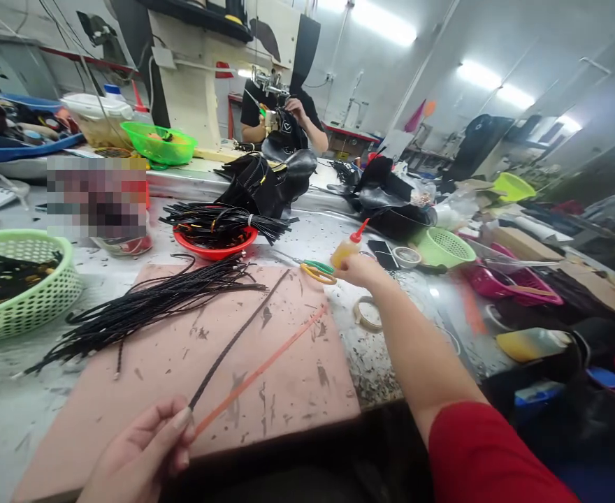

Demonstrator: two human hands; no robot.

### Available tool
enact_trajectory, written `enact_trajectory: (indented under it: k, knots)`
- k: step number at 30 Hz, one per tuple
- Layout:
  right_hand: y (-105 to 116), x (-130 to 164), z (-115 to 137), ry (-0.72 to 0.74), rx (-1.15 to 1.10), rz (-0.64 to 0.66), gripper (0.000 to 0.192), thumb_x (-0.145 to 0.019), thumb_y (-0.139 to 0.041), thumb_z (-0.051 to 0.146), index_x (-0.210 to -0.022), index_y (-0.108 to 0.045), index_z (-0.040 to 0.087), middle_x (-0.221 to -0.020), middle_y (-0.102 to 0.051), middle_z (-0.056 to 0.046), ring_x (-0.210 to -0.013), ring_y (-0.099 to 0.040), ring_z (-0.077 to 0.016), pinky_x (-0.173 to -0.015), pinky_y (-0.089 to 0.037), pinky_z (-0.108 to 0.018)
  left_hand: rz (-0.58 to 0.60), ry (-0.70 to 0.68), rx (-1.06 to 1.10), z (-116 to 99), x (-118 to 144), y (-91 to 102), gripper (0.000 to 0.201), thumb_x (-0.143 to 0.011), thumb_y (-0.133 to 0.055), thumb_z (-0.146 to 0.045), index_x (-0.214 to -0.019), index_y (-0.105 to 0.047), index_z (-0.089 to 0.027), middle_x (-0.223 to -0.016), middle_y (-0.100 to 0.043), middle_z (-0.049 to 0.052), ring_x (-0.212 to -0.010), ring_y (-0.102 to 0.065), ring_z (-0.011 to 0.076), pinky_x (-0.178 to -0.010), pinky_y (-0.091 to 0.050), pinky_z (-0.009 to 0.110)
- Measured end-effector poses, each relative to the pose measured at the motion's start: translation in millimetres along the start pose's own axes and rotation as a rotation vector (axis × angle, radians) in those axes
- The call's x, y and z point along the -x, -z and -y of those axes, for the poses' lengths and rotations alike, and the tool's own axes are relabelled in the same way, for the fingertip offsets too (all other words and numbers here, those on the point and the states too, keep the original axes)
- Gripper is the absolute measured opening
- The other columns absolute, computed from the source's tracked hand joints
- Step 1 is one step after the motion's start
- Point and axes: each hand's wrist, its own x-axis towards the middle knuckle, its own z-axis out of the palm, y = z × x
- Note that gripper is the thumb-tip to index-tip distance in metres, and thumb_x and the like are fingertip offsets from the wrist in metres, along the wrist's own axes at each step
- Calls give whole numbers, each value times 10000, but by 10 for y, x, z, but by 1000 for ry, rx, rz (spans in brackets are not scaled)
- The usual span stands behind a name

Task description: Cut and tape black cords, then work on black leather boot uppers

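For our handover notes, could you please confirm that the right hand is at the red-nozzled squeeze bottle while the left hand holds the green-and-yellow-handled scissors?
Not quite: the left hand holds one end of a black braided cord, not the scissors, as the head view shows. The right hand is indeed at the red-nozzled squeeze bottle.

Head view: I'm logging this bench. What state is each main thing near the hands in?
Left hand: closed on black cord
Black cord: near end held
Orange strip: straight across the pink board
Right hand: grip closed on bottle
Bottle: tilted, red nozzle up
Scissors: lying down, blades too blurred to judge
Cord bundle: spread, partly on the board
Red basket: heaped with black strips
Tape roll: lying flat
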Motion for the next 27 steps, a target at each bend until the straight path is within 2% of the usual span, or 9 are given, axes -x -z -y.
enact_trajectory:
  k: [3, 7, 10, 13, 15, 17, 19, 22, 27]
  knots:
    - [-59, 252, -286, -104, -104, -65, 302, -590, -710, 312, -466, -476, 167, -580, -557, -64, -776, -565, -262, -673, -412, -365, 67, 22, 46, -31, 57, -129, 490, -279, -841, -432, -610, -578, -186, -475, -526, -59, -450, -407, 75, -409, -399, 148]
    - [-315, 641, -391, -59, -408, -148, 250, -543, -596, 283, -479, -366, 210, -478, -423, 8, -568, -501, -185, -553, -392, -313, 186, -10, 60, -12, 123, -341, 449, -392, -827, -440, -668, -589, -178, -566, -601, -30, -540, -484, 102, -503, -433, 176]
    - [-582, 1000, -139, 93, -717, -243, 180, -584, -411, 357, -578, -284, 229, -541, -354, 33, -516, -425, -139, -520, -396, -292, 266, -37, 81, 49, 163, -510, 389, -531, -773, -441, -745, -592, -171, -807, -687, 39, -706, -569, 142, -608, -440, 214]
    - [-866, 1379, 269, 251, -990, -314, 182, -617, -289, 373, -612, -176, 229, -569, -279, 42, -520, -383, -133, -537, -414, -301, 320, -49, 173, 132, 223, -662, 304, -595, -742, -388, -743, -574, -182, -1004, -664, 71, -942, -571, 201, -755, -418, 264]
    - [-1024, 1591, 514, 328, -1121, -329, 182, -656, -297, 364, -618, -182, 228, -590, -302, 36, -546, -390, -135, -553, -418, -302, 368, -96, 200, 197, 265, -726, 228, -631, -719, -339, -673, -564, -177, -1087, -622, 64, -1021, -530, 210, -813, -386, 274]
    - [-1134, 1744, 687, 377, -1206, -333, 177, -699, -357, 348, -633, -245, 228, -617, -345, 29, -570, -400, -135, -559, -410, -293, 397, -140, 194, 262, 294, -751, 199, -655, -696, -299, -618, -548, -171, -1064, -609, 46, -979, -523, 196, -804, -373, 267]
    - [-1190, 1836, 784, 435, -1237, -359, 124, -730, -424, 308, -686, -343, 226, -648, -389, 26, -583, -416, -132, -557, -403, -278, 407, -158, 184, 314, 306, -746, 181, -674, -674, -291, -623, -546, -173, -891, -617, 23, -834, -523, 164, -750, -372, 260]
    - [-1197, 1893, 829, 573, -1174, -429, 27, -757, -461, 224, -756, -435, 218, -710, -451, 12, -632, -468, -133, -577, -414, -263, 400, -165, 199, 344, 308, -722, 175, -678, -669, -297, -652, -549, -172, -664, -540, -21, -666, -456, 124, -674, -354, 243]
    - [-1095, 1877, 777, 807, -845, -431, 101, -740, -466, 121, -787, -494, 205, -759, -542, -15, -696, -538, -148, -610, -438, -265, 409, -142, 281, 297, 336, -711, 228, -646, -708, -329, -663, -562, -154, -642, -529, -15, -640, -438, 116, -643, -357, 238]
